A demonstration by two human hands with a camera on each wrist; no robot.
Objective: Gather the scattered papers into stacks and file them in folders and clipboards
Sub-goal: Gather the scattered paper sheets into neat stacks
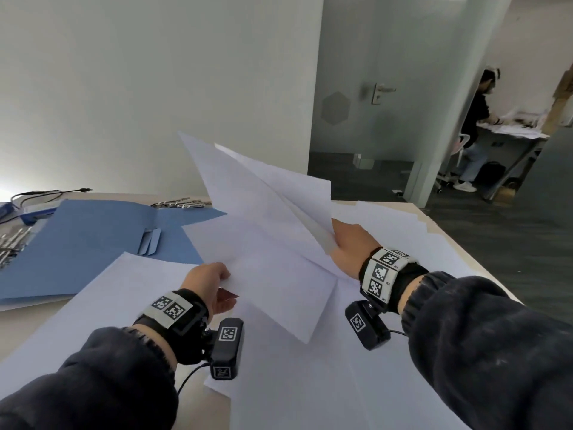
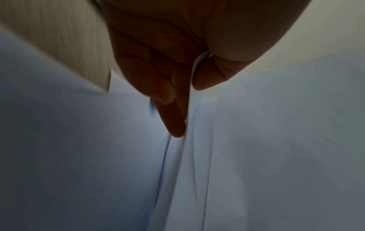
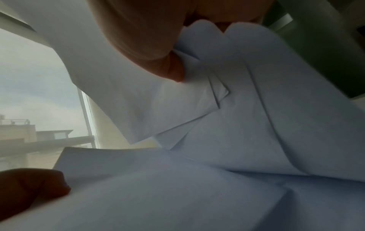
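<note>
Several white sheets (image 1: 266, 231) are lifted off the surface (image 1: 18, 330) between both hands, fanned out untidily with their far corners pointing up and away. The right hand (image 1: 350, 246) grips the bundle at its right edge, thumb on top and fingers curled beneath — in the right wrist view the thumb (image 3: 150, 46) presses down on overlapping corners of the sheets (image 3: 237, 125). The left hand (image 1: 207, 283) pinches the near left corner of the lowest sheet; the left wrist view shows a paper edge (image 2: 195, 65) caught between thumb (image 2: 209, 75) and fingers (image 2: 173, 118).

More loose paper (image 1: 117, 305) lies flat on the surface beneath and around the hands, spreading to the right edge. To the left an open blue folder (image 1: 86, 243) lies flat, partly covered by a sheet at its near corner. Behind it rest some metal clips (image 1: 183, 202), with more at the far left — beside a black cable (image 1: 46, 193). In the background, through a doorway, another person (image 1: 474, 131) stands at a desk.
</note>
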